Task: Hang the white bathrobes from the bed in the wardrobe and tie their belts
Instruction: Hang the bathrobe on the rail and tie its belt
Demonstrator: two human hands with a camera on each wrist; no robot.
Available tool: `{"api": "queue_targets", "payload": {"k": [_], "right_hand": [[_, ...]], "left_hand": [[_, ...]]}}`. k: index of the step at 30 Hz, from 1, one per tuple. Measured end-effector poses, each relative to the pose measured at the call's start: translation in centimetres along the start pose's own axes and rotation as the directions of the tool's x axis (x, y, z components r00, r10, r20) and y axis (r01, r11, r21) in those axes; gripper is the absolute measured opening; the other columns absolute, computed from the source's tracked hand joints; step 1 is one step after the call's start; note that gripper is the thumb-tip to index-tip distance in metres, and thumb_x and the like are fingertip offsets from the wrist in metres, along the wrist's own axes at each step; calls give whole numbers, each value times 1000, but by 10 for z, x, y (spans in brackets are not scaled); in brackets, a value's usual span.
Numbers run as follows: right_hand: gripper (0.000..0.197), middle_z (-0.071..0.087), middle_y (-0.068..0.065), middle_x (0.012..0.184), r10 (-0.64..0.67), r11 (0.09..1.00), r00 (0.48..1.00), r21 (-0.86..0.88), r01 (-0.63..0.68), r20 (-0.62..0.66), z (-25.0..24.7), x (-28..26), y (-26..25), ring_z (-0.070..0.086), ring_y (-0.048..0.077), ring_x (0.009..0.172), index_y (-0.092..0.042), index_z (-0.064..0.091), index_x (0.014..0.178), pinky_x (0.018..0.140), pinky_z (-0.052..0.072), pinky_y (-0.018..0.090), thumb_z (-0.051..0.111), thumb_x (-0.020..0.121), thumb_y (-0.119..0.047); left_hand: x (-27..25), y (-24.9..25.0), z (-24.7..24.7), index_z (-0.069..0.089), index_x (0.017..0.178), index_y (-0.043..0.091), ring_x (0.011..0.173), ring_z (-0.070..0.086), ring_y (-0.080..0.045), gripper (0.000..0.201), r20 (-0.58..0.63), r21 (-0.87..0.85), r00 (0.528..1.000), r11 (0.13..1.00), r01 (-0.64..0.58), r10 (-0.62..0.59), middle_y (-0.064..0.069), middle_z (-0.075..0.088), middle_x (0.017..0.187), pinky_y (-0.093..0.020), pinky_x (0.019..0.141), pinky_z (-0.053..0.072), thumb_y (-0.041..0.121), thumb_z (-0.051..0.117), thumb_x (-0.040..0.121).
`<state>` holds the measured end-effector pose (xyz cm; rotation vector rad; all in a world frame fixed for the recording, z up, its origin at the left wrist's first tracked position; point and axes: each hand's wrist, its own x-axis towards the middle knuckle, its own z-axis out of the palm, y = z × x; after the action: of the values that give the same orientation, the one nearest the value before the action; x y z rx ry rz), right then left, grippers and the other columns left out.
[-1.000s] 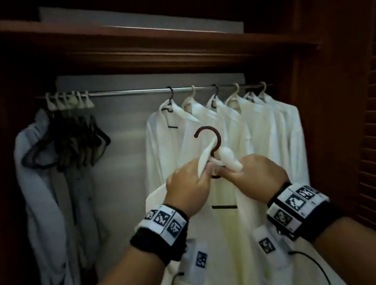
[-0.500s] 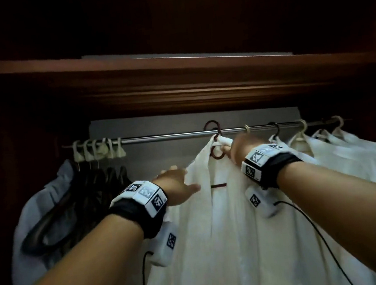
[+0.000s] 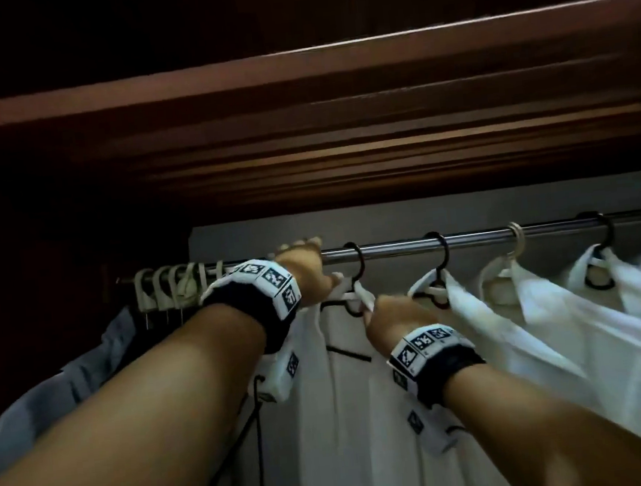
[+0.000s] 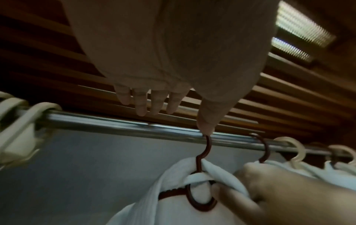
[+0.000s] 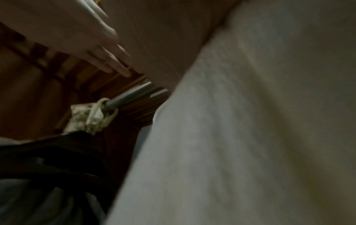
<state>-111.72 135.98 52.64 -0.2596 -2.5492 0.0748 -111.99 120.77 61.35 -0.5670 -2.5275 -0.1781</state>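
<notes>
Fingers (image 4: 142,105) of left hand (image 3: 306,271) straight above rail (image 3: 475,236); right hand (image 3: 400,313) grips bathrobe (image 3: 351,416) collar below hanger hook (image 3: 354,263).

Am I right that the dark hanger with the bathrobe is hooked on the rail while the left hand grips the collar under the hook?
Not quite: the right hand grips the collar under the hook. The left hand is up at the rail, fingers straight, as the left wrist view shows. The rest stands: the dark hanger with the bathrobe is hooked on the rail.

cream clips (image 3: 168,287): bunched on rail, left of left hand (image 3: 306,271) | dark hangers (image 3: 145,326): below clips | grey garment (image 3: 51,390): hanging far left
</notes>
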Motion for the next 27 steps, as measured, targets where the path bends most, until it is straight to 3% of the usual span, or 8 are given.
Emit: {"api": "queue_targets", "payload": {"k": [4,7,10,13,17,20,24,27], "right_hand": [[47,66,5,118,42,984,998,173,-35,-39,13,4,7,58,32,114,-43,45,137,90,44,41,23,95,-46],[40,66,5,118,7,984,995,176,10,-96,15,-3,17,60,30,112,-35,45,137,90,44,37,31,99,-36],[34,66,6,116,26,969,994,247,1,-108,15,-9,19,60,30,110,-25,54,125,88,45,37,36,97,-34],[32,65,2,111,24,952,993,306,12,-115,19,-15,23,60,28,107,-31,50,125,78,43,33,37,97,-39],[40,61,-5,95,-57,936,984,333,111,-170,27,-26,33,60,22,90,-49,24,137,68,44,32,33,99,-39],[29,48,-7,69,25,959,967,280,49,-254,33,-25,34,51,16,63,-27,52,113,55,43,28,33,99,-45],[33,54,-5,76,25,984,948,173,32,-318,32,-31,37,49,17,62,-22,52,107,52,39,26,32,100,-47],[38,41,-8,64,20,992,954,122,18,-298,28,-37,44,47,16,56,-18,50,107,48,34,25,29,101,-49]], "left_hand": [[30,17,13,27,149,39,135,44,-26,71,1,-70,997,994,-81,81,0,46,148,-40,110,36,70,46,88],[48,21,21,51,113,43,105,62,-22,63,-12,-46,999,998,-45,45,8,65,105,-37,91,48,90,33,74],[63,23,28,57,97,42,89,60,-15,72,-41,-65,999,998,-6,4,13,62,91,-34,81,51,98,31,62],[68,26,37,57,93,39,86,61,-16,68,-137,-34,990,999,17,-21,11,63,89,-32,78,51,95,31,65],[73,25,44,60,97,38,84,61,-18,74,-205,7,978,1000,28,-26,9,64,89,-33,76,51,95,25,66],[71,26,43,59,93,37,84,60,-19,70,-213,15,976,999,43,-39,9,63,88,-32,74,50,94,25,68],[69,28,41,62,98,38,85,58,-19,74,-216,1,975,999,48,-47,9,64,93,-32,73,48,94,24,67],[70,28,45,64,109,37,89,59,-20,78,-220,-3,974,999,47,-46,6,65,100,-32,75,49,93,24,70]]}}
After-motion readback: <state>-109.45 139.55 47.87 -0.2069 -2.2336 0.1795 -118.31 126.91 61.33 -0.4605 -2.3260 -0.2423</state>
